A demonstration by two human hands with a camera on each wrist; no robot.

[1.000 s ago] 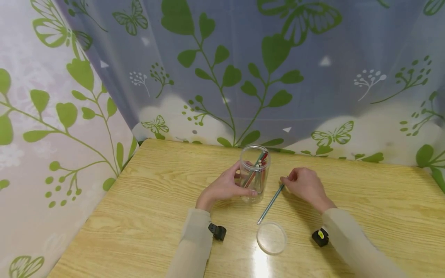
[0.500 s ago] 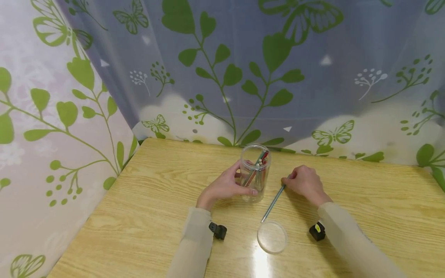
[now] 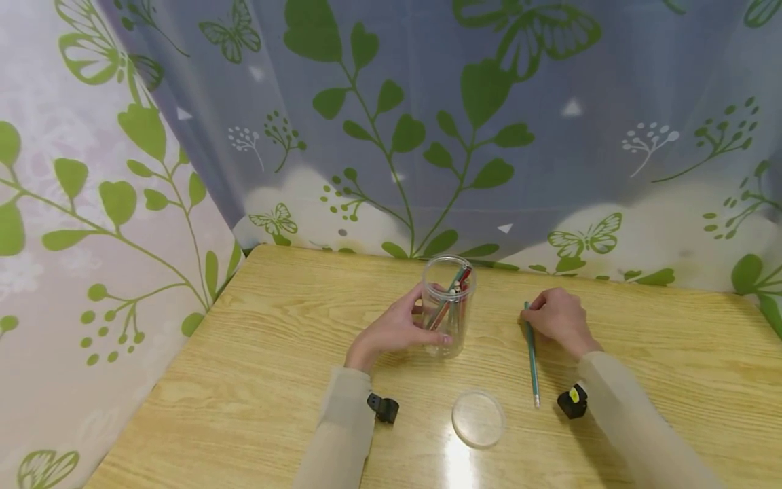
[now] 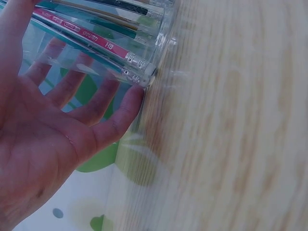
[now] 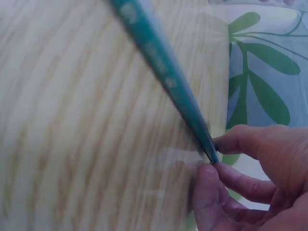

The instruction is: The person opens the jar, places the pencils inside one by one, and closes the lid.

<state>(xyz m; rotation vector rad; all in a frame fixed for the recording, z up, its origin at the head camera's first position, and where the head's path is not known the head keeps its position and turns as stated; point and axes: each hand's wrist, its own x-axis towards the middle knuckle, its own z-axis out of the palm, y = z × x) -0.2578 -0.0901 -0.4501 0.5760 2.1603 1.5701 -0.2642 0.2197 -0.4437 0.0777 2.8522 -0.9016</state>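
My left hand (image 3: 397,322) grips a clear round jar (image 3: 449,272) by its side, the thumb across the front. Inside the jar lean several pencils (image 3: 455,299); one in the left wrist view is a red pencil (image 4: 86,32) marked HB, its eraser end at the jar's bottom. To the right of the jar, my right hand (image 3: 559,319) pinches a teal pencil (image 3: 532,360) near its far end, between thumb and fingertips. The pencil's eraser end points toward me. In the right wrist view the teal pencil (image 5: 168,77) runs diagonally from the fingertips.
A clear round lid (image 3: 478,419) lies on the wooden table (image 3: 275,339) in front of the jar. Behind the table hangs a patterned curtain (image 3: 550,170), and another patterned cloth (image 3: 91,272) hangs at the left.
My right hand has moved right, away from the jar, with the teal pencil. The pencil's near end has swung to the right of the lid. The left hand and jar have stayed put.
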